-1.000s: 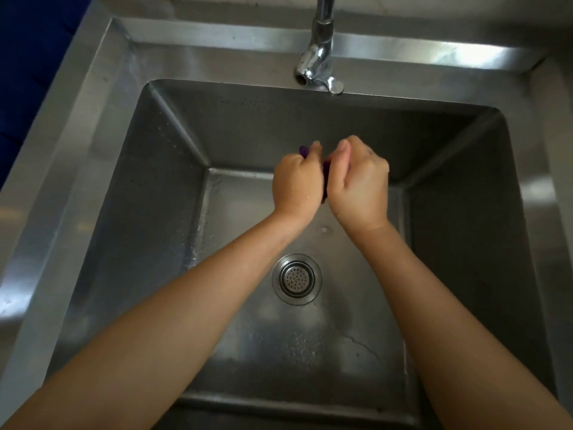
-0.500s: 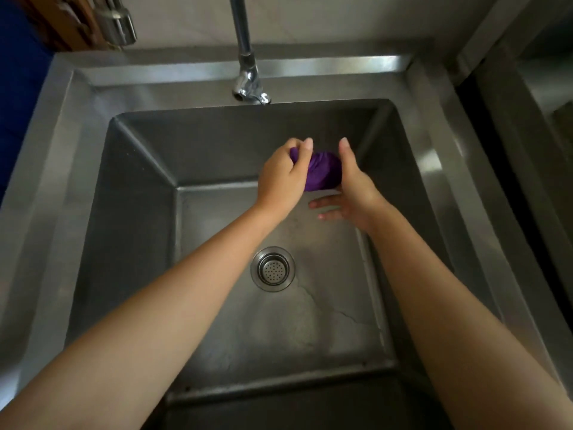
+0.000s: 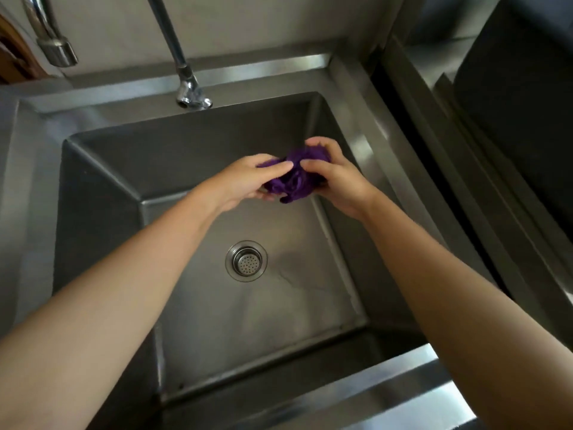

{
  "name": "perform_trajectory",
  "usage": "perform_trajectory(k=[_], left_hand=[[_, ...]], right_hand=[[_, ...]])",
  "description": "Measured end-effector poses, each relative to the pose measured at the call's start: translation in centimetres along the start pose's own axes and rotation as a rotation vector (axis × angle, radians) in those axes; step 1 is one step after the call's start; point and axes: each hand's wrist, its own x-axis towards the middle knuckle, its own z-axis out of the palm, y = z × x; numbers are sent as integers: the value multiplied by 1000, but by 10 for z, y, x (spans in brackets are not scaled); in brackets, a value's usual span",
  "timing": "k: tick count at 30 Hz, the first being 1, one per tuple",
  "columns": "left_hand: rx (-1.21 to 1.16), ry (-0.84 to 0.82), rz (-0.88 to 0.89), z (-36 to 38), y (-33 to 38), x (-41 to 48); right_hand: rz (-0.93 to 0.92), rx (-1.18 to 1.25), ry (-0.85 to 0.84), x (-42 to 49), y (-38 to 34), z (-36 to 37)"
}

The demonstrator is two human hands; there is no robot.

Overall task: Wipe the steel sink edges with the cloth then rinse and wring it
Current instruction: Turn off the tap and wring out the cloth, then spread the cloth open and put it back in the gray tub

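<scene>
Hands point(image 3: 341, 184) round cloth point(image 3: 294, 181) over sink point(image 3: 186, 144)

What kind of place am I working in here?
Probably a kitchen or scullery wash area: a deep steel sink with a strainer in its drain, a tap over it, and a second tap at far left.

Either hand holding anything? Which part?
Both hold the bunched purple cloth: left hand pinches its left side, right hand grips its right side.

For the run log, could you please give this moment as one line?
cloth: bunched over sink | left hand: holds | right hand: holds
</scene>
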Motion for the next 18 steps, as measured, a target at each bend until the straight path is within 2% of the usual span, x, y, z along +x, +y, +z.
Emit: perform_trajectory(k=[5,8,12,15,18], left_hand=[[170,-62,-29,22,43,-10],[298,32,101,43,74,-19],[276,15,181,59,119,-39],[289,251,191,69,158,-56],[121,457,236,83,198,-78]], right_hand=[[27,-83,178,-23,-36,-8],[-18,-12,239,-40,-64,-15],[-102,16,278,-77,-104,-31],[-162,126,260,-105,-132,-36],[-207,255,218,-132,-156,-35]])
